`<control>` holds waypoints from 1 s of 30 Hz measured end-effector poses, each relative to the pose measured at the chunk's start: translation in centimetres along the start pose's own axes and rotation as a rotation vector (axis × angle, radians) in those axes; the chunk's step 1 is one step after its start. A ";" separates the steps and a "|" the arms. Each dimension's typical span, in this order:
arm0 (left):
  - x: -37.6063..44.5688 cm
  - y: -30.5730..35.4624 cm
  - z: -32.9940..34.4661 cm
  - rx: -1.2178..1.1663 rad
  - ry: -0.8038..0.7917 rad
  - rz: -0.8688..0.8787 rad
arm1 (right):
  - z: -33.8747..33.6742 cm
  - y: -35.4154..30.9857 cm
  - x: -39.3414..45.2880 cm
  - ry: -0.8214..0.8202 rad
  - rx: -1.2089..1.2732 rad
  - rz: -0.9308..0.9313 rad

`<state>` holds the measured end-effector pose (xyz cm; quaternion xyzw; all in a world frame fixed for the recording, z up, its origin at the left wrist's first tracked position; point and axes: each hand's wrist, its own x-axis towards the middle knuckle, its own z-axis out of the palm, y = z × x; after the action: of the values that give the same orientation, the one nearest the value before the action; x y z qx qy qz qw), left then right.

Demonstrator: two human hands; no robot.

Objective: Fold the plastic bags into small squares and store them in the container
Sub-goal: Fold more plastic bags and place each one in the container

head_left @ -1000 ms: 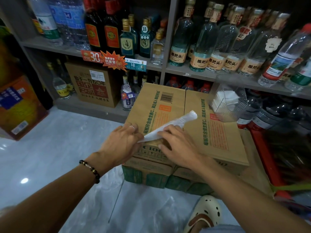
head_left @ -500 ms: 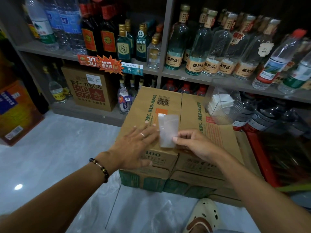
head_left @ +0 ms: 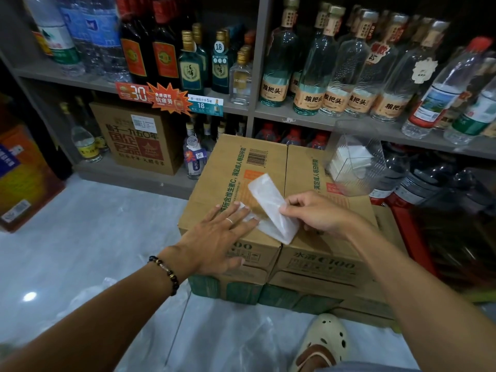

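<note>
A folded translucent white plastic bag (head_left: 271,208) lies as a narrow strip on top of the brown cardboard boxes (head_left: 241,162). My left hand (head_left: 217,237) lies flat with straight fingers, its fingertips pressing the strip's near left end. My right hand (head_left: 314,213) pinches the strip's right edge between thumb and fingers and lifts it. A clear plastic container (head_left: 357,162) holding several white folded squares stands at the boxes' far right corner.
Grey shelves (head_left: 295,114) full of glass and plastic bottles rise behind the boxes. A printed carton (head_left: 137,138) sits on the bottom shelf at left. More loose clear bags (head_left: 102,294) lie on the pale floor. My cream clog (head_left: 322,342) is at the bottom.
The long strip was folded shorter and laid flat on the box. My left hand opened flat onto its end; my right hand now lifts the strip's right edge.
</note>
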<state>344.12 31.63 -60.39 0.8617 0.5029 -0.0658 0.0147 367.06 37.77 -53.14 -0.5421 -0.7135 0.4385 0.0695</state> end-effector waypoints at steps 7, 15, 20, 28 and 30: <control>-0.6 -0.9 0.2 -0.027 0.033 -0.032 | 1.6 -1.8 1.5 -0.075 -0.196 -0.024; -2.2 -2.3 0.4 -0.176 0.152 -0.274 | 2.2 -2.0 2.1 -0.061 -0.246 0.004; -0.5 -0.7 0.1 -0.126 0.288 -0.107 | 2.4 -2.0 2.3 -0.051 -0.230 0.018; 1.0 0.1 0.2 -0.087 0.049 -0.118 | 1.9 -0.7 2.2 0.038 -0.066 -0.007; 1.0 0.2 0.1 -0.086 0.053 -0.130 | 1.8 -0.1 1.9 0.144 0.029 -0.006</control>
<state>344.75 32.38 -60.65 0.8272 0.5605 -0.0220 0.0342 365.13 38.38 -54.89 -0.5690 -0.7018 0.4085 0.1297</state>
